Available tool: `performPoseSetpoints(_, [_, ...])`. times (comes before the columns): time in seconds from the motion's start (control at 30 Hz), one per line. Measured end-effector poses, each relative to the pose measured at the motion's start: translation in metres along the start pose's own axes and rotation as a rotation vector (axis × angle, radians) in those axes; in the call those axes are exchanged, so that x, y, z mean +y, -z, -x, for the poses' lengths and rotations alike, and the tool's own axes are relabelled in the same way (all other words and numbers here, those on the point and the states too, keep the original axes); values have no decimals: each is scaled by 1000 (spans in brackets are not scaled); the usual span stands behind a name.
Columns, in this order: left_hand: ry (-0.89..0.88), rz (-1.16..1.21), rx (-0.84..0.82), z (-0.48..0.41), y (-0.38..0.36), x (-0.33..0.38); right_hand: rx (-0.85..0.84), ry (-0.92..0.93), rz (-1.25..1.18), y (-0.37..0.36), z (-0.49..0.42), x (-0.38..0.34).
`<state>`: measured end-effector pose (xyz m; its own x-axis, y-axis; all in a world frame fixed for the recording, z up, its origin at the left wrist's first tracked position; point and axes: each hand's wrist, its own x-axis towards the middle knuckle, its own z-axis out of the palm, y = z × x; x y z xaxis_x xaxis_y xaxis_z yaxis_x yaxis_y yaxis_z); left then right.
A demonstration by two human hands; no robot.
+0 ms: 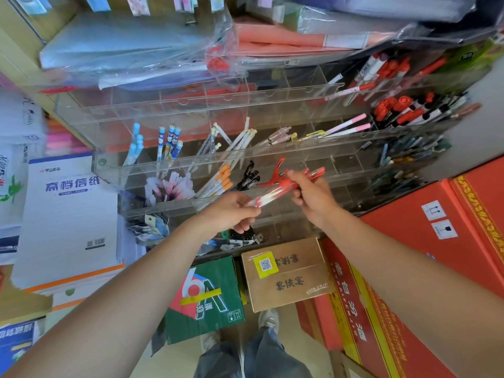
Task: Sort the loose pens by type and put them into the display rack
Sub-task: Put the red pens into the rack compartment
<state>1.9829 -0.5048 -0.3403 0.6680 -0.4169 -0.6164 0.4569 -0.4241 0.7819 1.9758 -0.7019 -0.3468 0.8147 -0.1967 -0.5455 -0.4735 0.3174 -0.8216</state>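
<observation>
Pens (275,190), a red bunch, pinched at 2 ends, left hand (234,211) on the lower end, right hand (311,192) curled round the upper, held just before the display rack (191,159), probably squaring them to slot in together.

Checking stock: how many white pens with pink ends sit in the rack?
2. Both lie in the display rack, middle tier, right side: upper pen, lower pen beneath. Others may be hidden.
</observation>
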Motion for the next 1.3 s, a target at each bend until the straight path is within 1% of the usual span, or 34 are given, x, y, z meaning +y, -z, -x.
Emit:
performPoseSetpoints(0.03, [-8,-31,62,-2,1,-1,77,25,-17,7,-2,-6])
performPoseSetpoints(0.13, [-86,-234,254,-12,3,-6,302,107,-41,18,-9,-21])
performPoseSetpoints(0.2, [-122,-324,290,-16,2,-7,398,156,-53,19,-14,-27])
performPoseSetpoints(0.27, [-113,-341,274,-22,1,-11,434,173,-48,15,-19,-26])
performPoseSetpoints(0.37, [-72,-325,215,-26,1,-16,417,159,-12,5,-27,-14])
performPoseSetpoints(0.47, [-62,-325,206,-30,2,-19,391,146,29,-6,-37,0])
performPoseSetpoints(0.57, [-34,-296,207,-34,4,-22,353,139,174,-14,-46,9])
performPoseSetpoints(0.67, [-24,-282,213,-37,7,-24,360,135,293,-17,-54,8])
performPoseSetpoints(0.87, [-8,-304,211,-41,7,-24,280,228,411,-11,-59,7])
performPoseSetpoints(1.03, [-29,-316,230,-40,5,-20,229,231,449,-3,-60,14])
performPoseSetpoints(1.2, [-65,-340,278,-36,2,-17,264,242,432,9,-51,16])
performPoseSetpoints(1.3, [-137,-318,325,-30,-1,-19,260,245,452,14,-35,22])
